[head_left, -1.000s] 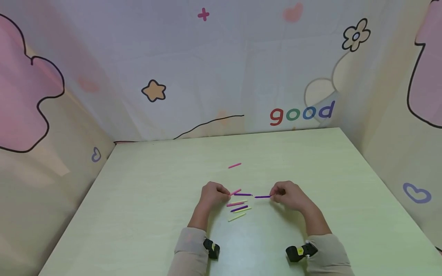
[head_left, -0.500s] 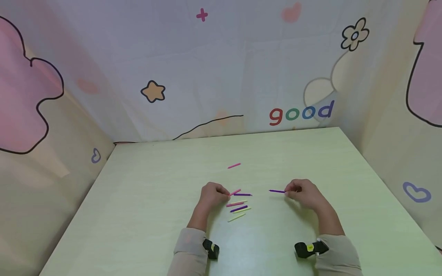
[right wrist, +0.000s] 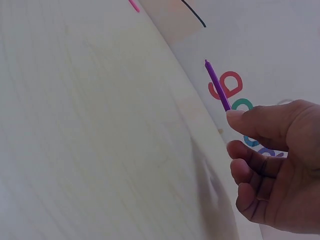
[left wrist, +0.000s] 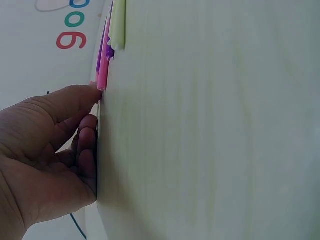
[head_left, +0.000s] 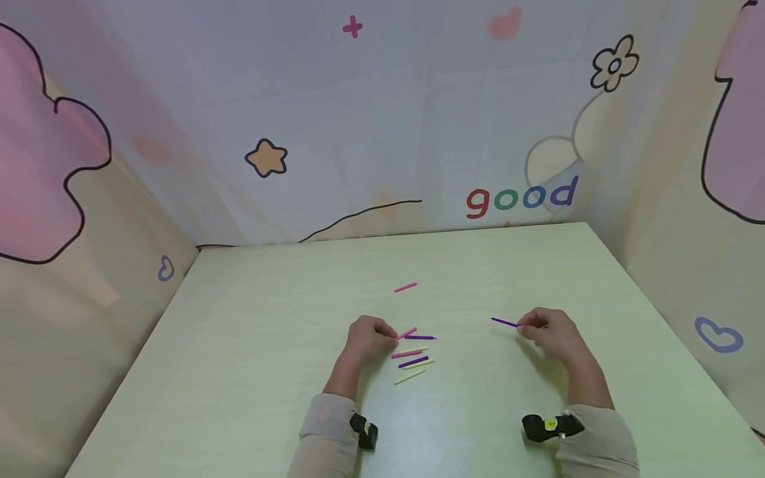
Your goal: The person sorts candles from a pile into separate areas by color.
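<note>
Purple and slim, a pointed stick [head_left: 505,322] sits pinched by one end in the right hand [head_left: 551,330], above the pale wood-grained table [head_left: 239,345]. A light, steady pinch should stop it twisting. The left hand [head_left: 369,337] seems to pinch a thin pink stick [head_left: 408,332] beside scattered pink, purple and yellow sticks [head_left: 414,362], contact half hidden. Versus half a second ago, the pointed stick is farther right, the left hand unmoved.

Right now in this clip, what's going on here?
A person's right hand holds a thin purple candle-like stick above the table, away from a loose group of pink, purple and yellow sticks. The left hand seems to pinch one end of a pink stick there. Another pink stick lies farther back.
</note>
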`<state>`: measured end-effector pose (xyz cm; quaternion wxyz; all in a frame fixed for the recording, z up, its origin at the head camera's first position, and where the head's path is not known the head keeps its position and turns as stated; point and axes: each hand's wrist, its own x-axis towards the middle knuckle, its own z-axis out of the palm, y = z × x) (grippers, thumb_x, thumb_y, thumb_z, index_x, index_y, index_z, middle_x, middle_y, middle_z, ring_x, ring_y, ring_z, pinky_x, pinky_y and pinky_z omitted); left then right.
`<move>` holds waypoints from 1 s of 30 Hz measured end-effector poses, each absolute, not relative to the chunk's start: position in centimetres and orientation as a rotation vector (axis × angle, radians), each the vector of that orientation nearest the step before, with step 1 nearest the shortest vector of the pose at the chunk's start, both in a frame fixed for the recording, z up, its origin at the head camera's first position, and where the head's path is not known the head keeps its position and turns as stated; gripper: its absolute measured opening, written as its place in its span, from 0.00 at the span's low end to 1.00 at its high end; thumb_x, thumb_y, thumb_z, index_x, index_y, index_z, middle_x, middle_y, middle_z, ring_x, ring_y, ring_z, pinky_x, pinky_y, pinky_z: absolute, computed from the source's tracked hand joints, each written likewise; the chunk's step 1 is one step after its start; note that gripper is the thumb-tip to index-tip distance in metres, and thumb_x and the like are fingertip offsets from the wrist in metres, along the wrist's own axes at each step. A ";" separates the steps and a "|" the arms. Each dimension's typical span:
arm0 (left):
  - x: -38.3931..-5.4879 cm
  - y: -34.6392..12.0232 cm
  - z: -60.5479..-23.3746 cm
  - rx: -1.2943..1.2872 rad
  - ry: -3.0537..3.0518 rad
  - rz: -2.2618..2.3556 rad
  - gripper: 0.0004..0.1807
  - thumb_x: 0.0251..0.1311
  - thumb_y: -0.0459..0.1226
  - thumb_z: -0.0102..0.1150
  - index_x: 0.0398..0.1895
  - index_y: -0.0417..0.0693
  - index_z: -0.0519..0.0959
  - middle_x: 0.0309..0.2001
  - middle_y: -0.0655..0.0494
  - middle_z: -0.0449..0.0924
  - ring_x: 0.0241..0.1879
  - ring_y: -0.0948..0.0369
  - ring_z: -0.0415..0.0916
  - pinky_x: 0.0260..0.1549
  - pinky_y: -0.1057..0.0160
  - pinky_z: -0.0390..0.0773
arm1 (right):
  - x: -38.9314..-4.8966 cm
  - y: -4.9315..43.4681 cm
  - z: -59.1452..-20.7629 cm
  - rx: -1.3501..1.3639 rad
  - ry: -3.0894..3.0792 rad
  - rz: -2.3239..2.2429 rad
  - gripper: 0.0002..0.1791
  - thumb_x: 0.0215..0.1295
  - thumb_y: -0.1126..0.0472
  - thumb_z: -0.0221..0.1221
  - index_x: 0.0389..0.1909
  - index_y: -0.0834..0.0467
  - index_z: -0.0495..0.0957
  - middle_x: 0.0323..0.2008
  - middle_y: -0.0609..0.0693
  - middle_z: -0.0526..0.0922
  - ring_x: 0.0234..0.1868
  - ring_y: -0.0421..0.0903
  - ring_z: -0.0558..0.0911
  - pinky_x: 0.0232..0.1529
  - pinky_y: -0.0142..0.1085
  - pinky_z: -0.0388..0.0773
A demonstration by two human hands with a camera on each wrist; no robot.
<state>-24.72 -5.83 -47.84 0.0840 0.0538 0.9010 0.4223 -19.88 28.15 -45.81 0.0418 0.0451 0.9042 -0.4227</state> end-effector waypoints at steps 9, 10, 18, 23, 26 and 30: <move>-24.8 -5.6 -47.6 0.167 2.673 1.268 0.02 0.47 0.32 0.69 0.25 0.44 0.84 0.23 0.59 0.77 0.29 0.61 0.70 0.29 0.63 0.71 | -19.9 29.4 -46.3 0.251 2.741 -1.310 0.09 0.63 0.63 0.56 0.40 0.66 0.76 0.33 0.54 0.75 0.36 0.52 0.69 0.34 0.40 0.66; -24.8 -5.6 -47.6 0.168 2.673 1.267 0.02 0.47 0.32 0.69 0.25 0.43 0.84 0.23 0.59 0.76 0.29 0.61 0.70 0.29 0.63 0.71 | -19.8 29.5 -46.4 0.258 2.732 -1.313 0.09 0.64 0.63 0.56 0.40 0.67 0.76 0.33 0.54 0.75 0.37 0.52 0.69 0.35 0.40 0.65; -24.8 -5.6 -47.9 0.179 2.660 1.278 0.02 0.47 0.31 0.68 0.25 0.43 0.84 0.23 0.58 0.76 0.29 0.61 0.69 0.29 0.63 0.71 | -19.5 29.3 -47.0 0.279 2.762 -1.303 0.09 0.63 0.64 0.56 0.38 0.68 0.76 0.32 0.55 0.75 0.37 0.52 0.69 0.35 0.40 0.64; -24.7 -5.7 -48.1 0.198 2.677 1.276 0.02 0.47 0.31 0.68 0.25 0.43 0.84 0.22 0.59 0.76 0.28 0.61 0.69 0.28 0.64 0.70 | -19.7 29.3 -47.3 0.300 2.771 -1.284 0.09 0.63 0.63 0.56 0.38 0.67 0.76 0.33 0.56 0.75 0.37 0.53 0.69 0.36 0.42 0.65; -24.7 -5.8 -48.1 0.197 2.683 1.284 0.02 0.47 0.31 0.68 0.25 0.43 0.84 0.22 0.59 0.76 0.28 0.62 0.69 0.29 0.64 0.70 | -19.9 29.2 -47.3 0.286 2.789 -1.269 0.09 0.62 0.63 0.57 0.36 0.66 0.76 0.33 0.56 0.75 0.37 0.53 0.70 0.36 0.42 0.65; -24.6 -5.8 -48.0 0.182 2.674 1.287 0.02 0.47 0.31 0.68 0.25 0.43 0.84 0.23 0.59 0.76 0.29 0.61 0.69 0.29 0.64 0.70 | -20.0 29.1 -47.4 0.284 2.797 -1.249 0.08 0.61 0.64 0.57 0.35 0.66 0.76 0.32 0.55 0.75 0.36 0.53 0.70 0.35 0.42 0.65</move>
